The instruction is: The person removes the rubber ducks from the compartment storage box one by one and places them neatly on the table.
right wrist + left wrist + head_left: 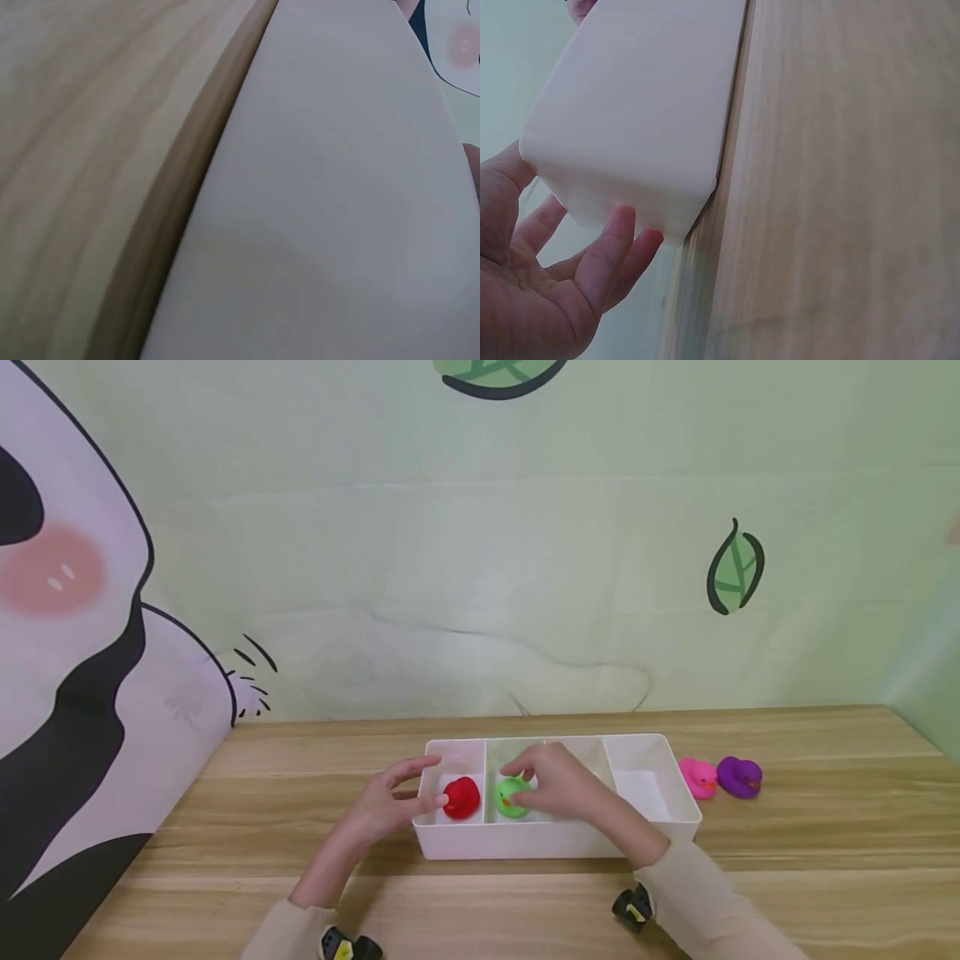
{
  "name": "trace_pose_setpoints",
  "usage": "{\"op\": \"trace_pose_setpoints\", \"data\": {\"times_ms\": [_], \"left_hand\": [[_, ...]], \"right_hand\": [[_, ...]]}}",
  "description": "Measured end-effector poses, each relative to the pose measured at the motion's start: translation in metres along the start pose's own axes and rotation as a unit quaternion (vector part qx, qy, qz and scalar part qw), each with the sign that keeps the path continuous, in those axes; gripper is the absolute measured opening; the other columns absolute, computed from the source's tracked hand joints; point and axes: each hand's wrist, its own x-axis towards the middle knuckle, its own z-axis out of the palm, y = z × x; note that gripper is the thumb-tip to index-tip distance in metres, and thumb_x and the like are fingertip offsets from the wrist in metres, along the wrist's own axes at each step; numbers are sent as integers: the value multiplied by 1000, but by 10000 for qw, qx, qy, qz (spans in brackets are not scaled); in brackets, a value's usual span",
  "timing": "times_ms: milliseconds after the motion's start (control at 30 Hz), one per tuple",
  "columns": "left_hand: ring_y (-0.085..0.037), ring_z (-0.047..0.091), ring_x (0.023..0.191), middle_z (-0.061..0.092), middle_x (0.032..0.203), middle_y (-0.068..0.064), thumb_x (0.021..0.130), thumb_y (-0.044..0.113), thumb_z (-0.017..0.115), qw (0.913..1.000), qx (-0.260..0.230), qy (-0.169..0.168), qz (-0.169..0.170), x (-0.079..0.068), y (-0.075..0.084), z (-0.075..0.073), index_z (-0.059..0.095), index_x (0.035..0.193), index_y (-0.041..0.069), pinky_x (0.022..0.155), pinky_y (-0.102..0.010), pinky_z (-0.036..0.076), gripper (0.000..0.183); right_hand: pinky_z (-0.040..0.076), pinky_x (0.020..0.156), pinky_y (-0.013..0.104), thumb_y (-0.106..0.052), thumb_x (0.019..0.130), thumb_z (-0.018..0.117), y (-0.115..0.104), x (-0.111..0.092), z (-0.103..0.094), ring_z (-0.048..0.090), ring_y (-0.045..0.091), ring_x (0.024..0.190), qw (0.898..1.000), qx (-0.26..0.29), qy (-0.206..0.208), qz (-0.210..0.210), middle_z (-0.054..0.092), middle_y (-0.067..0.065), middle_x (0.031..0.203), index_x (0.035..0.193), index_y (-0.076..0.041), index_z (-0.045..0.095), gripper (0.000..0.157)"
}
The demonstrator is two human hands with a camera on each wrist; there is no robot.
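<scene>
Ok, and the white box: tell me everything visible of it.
The white box is long, low and open-topped, plastic-looking, with rounded corners and dividers across it. It sits upright on the wooden table. A red duck is in its leftmost compartment, a green duck in the next; the right hand reaches in there, hiding part of the middle. The left hand is at its left end; contact is hard to confirm.

Red duck [463, 799], lime-green duck [507, 802], pink duck [697, 778], purple duck [739, 778], white box [517, 843], wood-grained table [480, 906]

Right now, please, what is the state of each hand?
Left hand: open, at the white box's left end.
Right hand: at the green duck; grip unclear.
</scene>
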Motion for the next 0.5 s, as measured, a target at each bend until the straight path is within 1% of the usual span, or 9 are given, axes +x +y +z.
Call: {"op": "trace_pose_setpoints", "data": {"times_ms": [67, 200, 300, 400, 500], "left_hand": [[-41, 45, 117, 40, 138, -11, 77, 26, 73, 10000, -8, 13, -16, 0, 0, 0, 53, 128, 22, 82, -45, 50, 55], [-41, 45, 117, 40, 138, -11, 76, 26, 73, 10000, -10, 29, -26, 0, 0, 1, 53, 128, 23, 81, -44, 51, 56], [-41, 45, 117, 40, 138, -11, 76, 26, 73, 10000, -12, 26, -13, 0, -1, 1, 53, 128, 23, 80, -44, 51, 56], [-41, 45, 117, 41, 138, -11, 76, 25, 73, 10000, -27, 23, 3, 0, -1, 1, 53, 128, 23, 80, -44, 51, 55], [-42, 45, 117, 41, 138, -11, 76, 25, 73, 10000, -42, 18, 8, 1, -1, 1, 53, 127, 22, 80, -45, 51, 55]], "right_hand": [[48, 66, 21, -4, 74, 71, -1, 2, 1, 60, 17, 77, 9999, -120, -33, 30, 69, 10, 94, 99, 4, 68, 26], [50, 69, 25, -5, 74, 71, -4, 3, 3, 60, 16, 76, 9996, -260, -98, 109, 69, 11, 92, 98, 4, 69, 26], [47, 67, 24, -5, 73, 72, -6, 4, 4, 55, 13, 71, 9990, -414, -122, 99, 69, 10, 90, 97, 4, 69, 26], [42, 63, 23, -4, 74, 71, -6, 5, 5, 48, 12, 65, 9984, -538, -142, 70, 69, 10, 88, 97, 5, 69, 25], [41, 61, 21, -3, 73, 71, -6, 5, 5, 47, 11, 64, 9981, -606, -129, 24, 69, 8, 85, 96, 4, 69, 23]]}}
